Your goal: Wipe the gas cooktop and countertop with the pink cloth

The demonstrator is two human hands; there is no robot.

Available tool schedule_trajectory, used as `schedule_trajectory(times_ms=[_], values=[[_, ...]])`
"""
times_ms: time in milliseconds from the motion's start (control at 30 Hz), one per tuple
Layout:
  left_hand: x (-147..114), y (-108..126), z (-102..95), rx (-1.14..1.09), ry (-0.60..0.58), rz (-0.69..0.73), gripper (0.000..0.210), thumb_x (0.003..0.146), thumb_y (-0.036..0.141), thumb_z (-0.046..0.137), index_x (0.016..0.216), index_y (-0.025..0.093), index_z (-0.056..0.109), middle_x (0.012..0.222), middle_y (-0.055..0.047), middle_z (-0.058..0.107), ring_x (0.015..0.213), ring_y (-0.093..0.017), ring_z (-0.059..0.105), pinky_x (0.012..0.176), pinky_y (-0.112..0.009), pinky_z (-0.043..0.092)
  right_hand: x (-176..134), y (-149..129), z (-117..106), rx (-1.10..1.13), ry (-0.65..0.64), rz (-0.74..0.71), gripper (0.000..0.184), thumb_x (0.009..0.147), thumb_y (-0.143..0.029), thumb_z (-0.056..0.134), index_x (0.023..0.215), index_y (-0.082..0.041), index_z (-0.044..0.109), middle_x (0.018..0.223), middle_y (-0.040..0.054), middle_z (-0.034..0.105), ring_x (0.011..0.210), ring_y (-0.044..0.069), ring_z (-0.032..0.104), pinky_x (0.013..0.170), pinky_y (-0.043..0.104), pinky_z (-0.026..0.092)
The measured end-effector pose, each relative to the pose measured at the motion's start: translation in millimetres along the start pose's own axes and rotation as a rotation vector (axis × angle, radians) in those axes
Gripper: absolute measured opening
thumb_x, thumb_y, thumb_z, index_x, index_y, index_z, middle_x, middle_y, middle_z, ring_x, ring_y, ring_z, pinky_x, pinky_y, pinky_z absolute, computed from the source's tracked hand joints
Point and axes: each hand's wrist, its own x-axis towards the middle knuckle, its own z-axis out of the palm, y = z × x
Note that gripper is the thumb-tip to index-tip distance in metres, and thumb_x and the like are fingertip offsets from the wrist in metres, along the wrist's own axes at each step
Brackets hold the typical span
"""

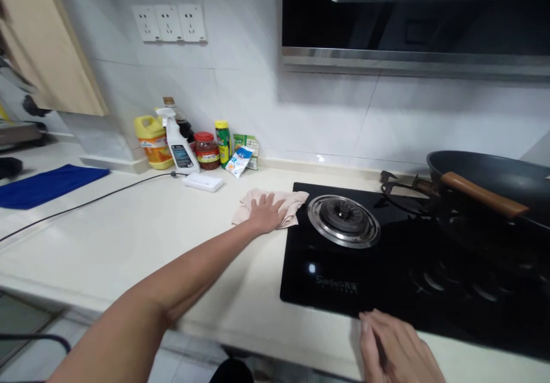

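My left hand [267,214] lies flat with its fingers spread on a pale pink cloth [246,204]. The crumpled cloth rests on the white countertop [141,245], and its right end overlaps the left edge of the black glass cooktop [301,280]. Just right of the cloth is a round metal gas burner [344,221]. At the cooktop's front edge, my right hand [397,348] is loosely curled, thumb close to the forefinger, and nothing shows in it. Part of that hand is cut off by the bottom of the view.
Along the wall stand a yellow jug [153,142], a white spray bottle [179,145], a red-lidded jar [207,151] and packets. A white box [203,182] with a black cable lies before them. The wok [494,168] with its wooden handle sits right, under the range hood [412,22].
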Motion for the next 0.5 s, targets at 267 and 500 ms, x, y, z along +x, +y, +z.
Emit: schedule_trajectory(times_ms=[267,500], values=[[-145,11,-13.1,-0.006,-0.030,0.138,0.058,0.103,0.050,0.033,0.156,0.029,0.039,0.169,-0.013,0.025,0.153,-0.040,0.022,0.118,-0.065,0.021,1,-3,-3,0.017,-0.018,-0.016,0.016,0.098,-0.024,0.057,0.088,-0.019,0.069,0.090,0.0033,0.072,0.083,0.017,0.063,0.073,0.029,0.047],[-224,13,-20.3,-0.031,0.002,0.267,0.056,0.101,0.049,0.042,0.152,0.026,0.046,0.165,-0.017,0.031,0.151,-0.043,0.027,0.116,-0.070,0.024,-3,4,-1,0.035,-0.031,-0.040,0.019,0.099,-0.027,0.054,0.088,-0.020,0.068,0.093,0.0054,0.071,0.085,0.018,0.062,0.076,0.031,0.048]])
